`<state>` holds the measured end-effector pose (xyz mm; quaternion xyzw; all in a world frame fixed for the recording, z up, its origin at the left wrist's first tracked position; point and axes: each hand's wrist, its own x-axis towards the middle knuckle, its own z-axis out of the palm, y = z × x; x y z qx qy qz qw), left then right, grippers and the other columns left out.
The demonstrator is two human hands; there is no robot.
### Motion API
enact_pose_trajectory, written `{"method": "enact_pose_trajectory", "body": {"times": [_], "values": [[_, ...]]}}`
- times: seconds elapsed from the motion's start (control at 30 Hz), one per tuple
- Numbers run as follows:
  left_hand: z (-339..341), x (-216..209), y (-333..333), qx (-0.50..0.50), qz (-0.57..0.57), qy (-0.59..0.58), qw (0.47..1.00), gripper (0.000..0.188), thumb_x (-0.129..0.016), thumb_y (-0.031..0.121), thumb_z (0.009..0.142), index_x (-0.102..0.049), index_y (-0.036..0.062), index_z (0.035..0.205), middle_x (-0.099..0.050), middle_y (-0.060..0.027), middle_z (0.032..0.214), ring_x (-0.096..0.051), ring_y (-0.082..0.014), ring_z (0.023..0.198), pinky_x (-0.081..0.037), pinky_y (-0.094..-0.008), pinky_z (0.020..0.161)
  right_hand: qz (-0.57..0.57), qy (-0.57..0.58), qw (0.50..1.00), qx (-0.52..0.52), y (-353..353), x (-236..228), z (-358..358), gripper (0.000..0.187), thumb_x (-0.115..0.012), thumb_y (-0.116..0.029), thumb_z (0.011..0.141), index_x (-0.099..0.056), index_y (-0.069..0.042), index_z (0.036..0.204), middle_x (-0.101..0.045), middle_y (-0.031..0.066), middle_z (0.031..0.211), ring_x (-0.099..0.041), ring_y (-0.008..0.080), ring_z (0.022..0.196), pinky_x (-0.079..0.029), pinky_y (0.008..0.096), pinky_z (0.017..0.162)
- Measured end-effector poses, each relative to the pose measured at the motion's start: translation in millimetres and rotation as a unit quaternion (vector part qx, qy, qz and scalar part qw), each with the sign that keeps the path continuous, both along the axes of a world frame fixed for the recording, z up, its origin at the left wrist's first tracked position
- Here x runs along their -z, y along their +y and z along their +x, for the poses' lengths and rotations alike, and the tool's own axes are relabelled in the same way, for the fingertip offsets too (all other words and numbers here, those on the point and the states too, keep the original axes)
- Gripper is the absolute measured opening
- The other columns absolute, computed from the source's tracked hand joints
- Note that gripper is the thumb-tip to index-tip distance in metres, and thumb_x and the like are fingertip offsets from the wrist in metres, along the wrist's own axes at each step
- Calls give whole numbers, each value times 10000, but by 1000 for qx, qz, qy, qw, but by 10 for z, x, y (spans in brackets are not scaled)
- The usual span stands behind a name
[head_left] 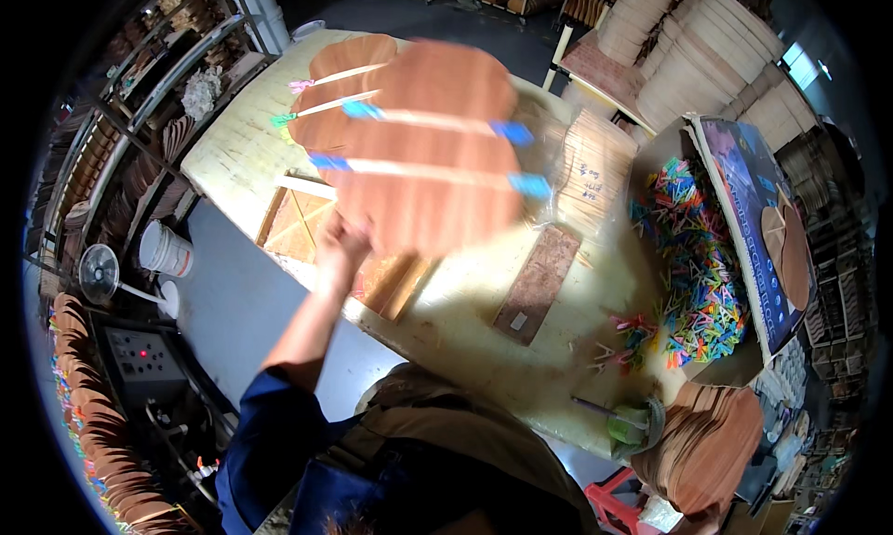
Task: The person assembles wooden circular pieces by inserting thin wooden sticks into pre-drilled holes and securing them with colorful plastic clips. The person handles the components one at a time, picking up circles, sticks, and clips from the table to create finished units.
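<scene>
Held board clipped across, plain-looking stack at lower right

Biggest first: we've got the table (433, 349) across the centre. Over its upper middle is the held board (433, 149), blurred and apparently lifted. The carton (739, 372) sits at right, full of loose clips. The board stack (702, 442) is at lower right; we see no strips on it. The second board (335, 90), upper left, is partly hidden behind the held one; we can't tell if they touch. The bagged strips (591, 177) lie right of centre, with a brown slab (539, 284) just below.

The left hand (344, 242) pinches the held board's lower left edge. We can't make out the right hand, so no call on its state.

Smallest: two pale strips (437, 119) cross the held board, blue clips (512, 133) at both ends of each. The second board has two strips too, pink and green clips at their left ends; right ends hidden.

Progress, our read: clipping looks done on the held board, probably on the second as well. The stack seems left to do, with plenty of strips and clips on hand.
</scene>
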<state>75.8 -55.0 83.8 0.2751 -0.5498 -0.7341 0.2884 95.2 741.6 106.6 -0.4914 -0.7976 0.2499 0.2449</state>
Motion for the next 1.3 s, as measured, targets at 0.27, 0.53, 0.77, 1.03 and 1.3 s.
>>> {"method": "enact_pose_trajectory", "body": {"times": [0.27, 0.53, 0.77, 1.03, 1.3], "values": [[-662, -220, -2001, -143, 5, 84, 986, 119, -528, 36, 871, -516, -29, 970, -577, -126, 882, -628, -238, 728, -583, -319, 660, -252, 373, 872, -191, 2, -654, 146, 656, -651, -444, 759, -468, -60, 1259, -502, 131, 1245, -528, 247, 1060, -446, 378, 860], [-703, 218, -2446, -200, -75, 23, 977, 531, -750, 233, 752, -434, -21, 1094, -623, -114, 715, -579, -143, 532, -525, -284, 465, -543, 227, 646, -486, -2022, 218, -676, 221, -578, -90, 818, -476, -89, 1014, -489, 25, 847, -488, 127, 679, -447, 260, 536], [-609, 237, -1185, -205, -220, 46, 953, 374, -680, 275, 824, -480, 20, 1009, -472, 12, 683, -399, -64, 500, -324, -207, 429, -581, 39, 684, -440, -3622, 963, -646, 162, -525, -163, 888, -489, -65, 1012, -589, 70, 847, -589, 172, 630, -518, 288, 529], [-566, 1313, -95, -6, 132, -116, 984, 169, -536, 242, 917, -548, 82, 969, -566, 0, 788, -551, -109, 668, -495, -265, 616, -276, 4, 821, -500, -3553, 1370, -916, 341, -537, -105, 844, -479, -64, 1177, -572, 139, 1039, -605, 272, 832, -527, 363, 641], [-1086, 1318, -114, -190, 320, -68, 926, 83, -580, 147, 882, -599, 72, 852, -554, -1, 706, -518, -114, 604, -450, -239, 539, 219, -153, 757, -596, -3113, 1534, -1426, 305, -550, -45, 741, -596, -84, 1040, -580, 156, 1013, -575, 338, 916, -480, 424, 754]]}}
